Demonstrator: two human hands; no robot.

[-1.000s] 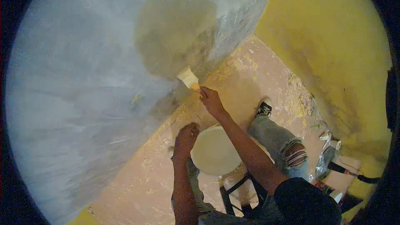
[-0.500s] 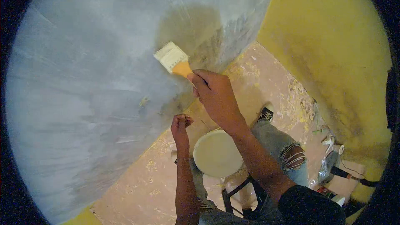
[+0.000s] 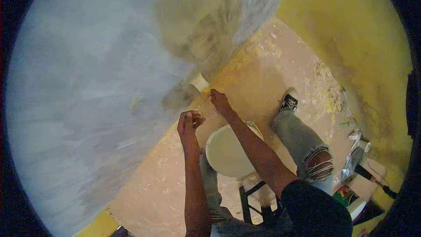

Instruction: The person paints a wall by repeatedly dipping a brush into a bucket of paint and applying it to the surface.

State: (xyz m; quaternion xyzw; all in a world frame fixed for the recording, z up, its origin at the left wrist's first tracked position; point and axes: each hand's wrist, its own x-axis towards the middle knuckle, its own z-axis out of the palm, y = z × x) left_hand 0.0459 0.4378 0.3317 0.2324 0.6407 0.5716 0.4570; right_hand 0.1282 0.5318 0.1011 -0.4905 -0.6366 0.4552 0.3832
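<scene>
My right hand grips a wide paintbrush, whose pale bristle end is at the wall, near its bottom edge. Above the brush, a darker yellowish-brown patch shows among the grey-white wall surface. My left hand hangs near the foot of the wall, fingers loosely curled and apart, with nothing visible in them. Between my hands and my legs sits a round bucket with a cream-coloured top; my right forearm crosses over part of it.
A yellow wall rises on the right, meeting the paint-spotted floor. A black-framed stool stands below the bucket. Near my right knee lie a white roll, plastic wrapping, a black-handled tool and a container.
My right hand has brought the brush down and away from me, from in front of the wall to its lower edge. My left hand has barely moved. The view has shifted slightly.
</scene>
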